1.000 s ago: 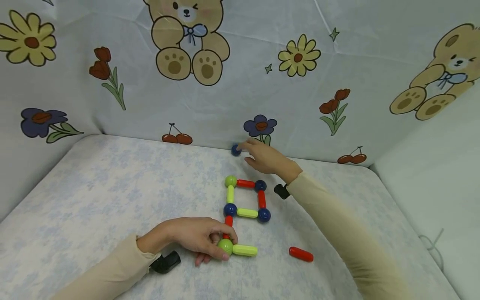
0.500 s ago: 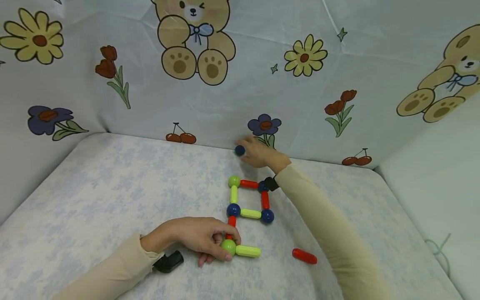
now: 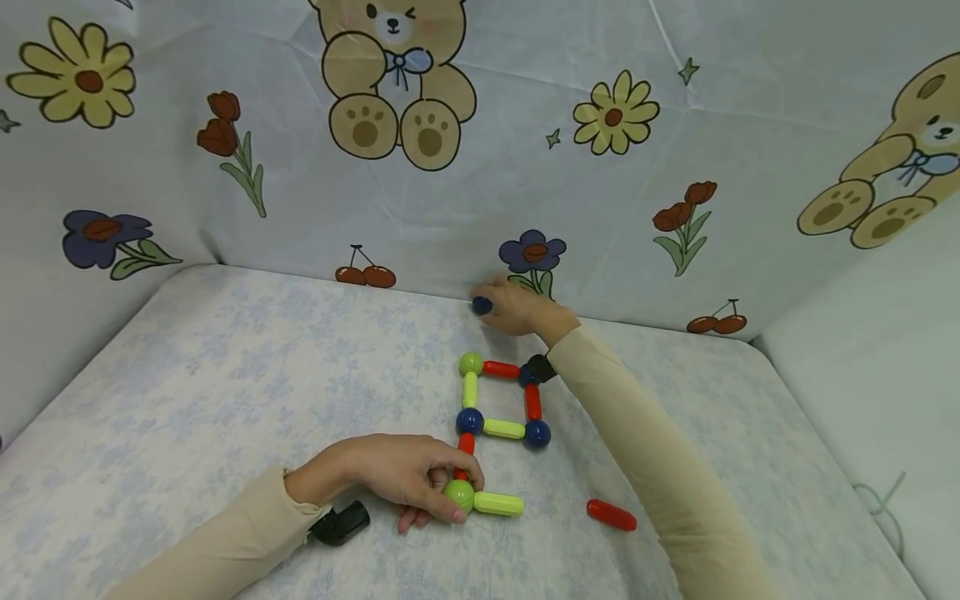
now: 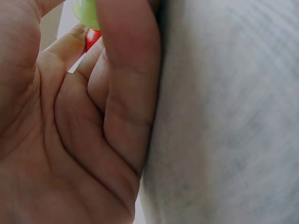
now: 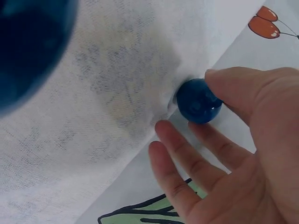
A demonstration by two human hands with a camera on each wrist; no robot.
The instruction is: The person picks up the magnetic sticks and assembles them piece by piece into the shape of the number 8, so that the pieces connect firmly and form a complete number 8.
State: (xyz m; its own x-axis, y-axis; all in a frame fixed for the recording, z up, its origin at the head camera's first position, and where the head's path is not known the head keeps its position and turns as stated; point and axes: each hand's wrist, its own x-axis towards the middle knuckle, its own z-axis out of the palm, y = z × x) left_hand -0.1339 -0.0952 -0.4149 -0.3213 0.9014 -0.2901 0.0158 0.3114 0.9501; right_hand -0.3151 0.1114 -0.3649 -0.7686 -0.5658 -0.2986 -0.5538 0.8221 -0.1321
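Observation:
At the table's back edge my right hand (image 3: 517, 310) holds a blue ball (image 5: 198, 101) between thumb and fingers, against the foot of the cloth backdrop. My left hand (image 3: 393, 473) grips a light green ball (image 3: 460, 496) at the near end of a ball-and-stick build, thumb on the near side and index finger across the red stick (image 3: 467, 444). From that green ball a yellow-green stick (image 3: 499, 504) points right. The red stick runs back to a blue corner ball (image 3: 470, 421) of a square of sticks and balls. In the left wrist view, the curled fingers mostly hide the green ball.
A loose red stick (image 3: 611, 514) lies to the right of the build. The square's far-right blue ball (image 3: 527, 377) is partly covered by the right wrist camera (image 3: 541, 367). Behind the table rises a backdrop (image 3: 300, 217) printed with bears and flowers.
My right hand has moved slightly left and forward, from reaching at the blue ball to having its fingers around it. The left hand stays on the green ball. The head view has shifted slightly.

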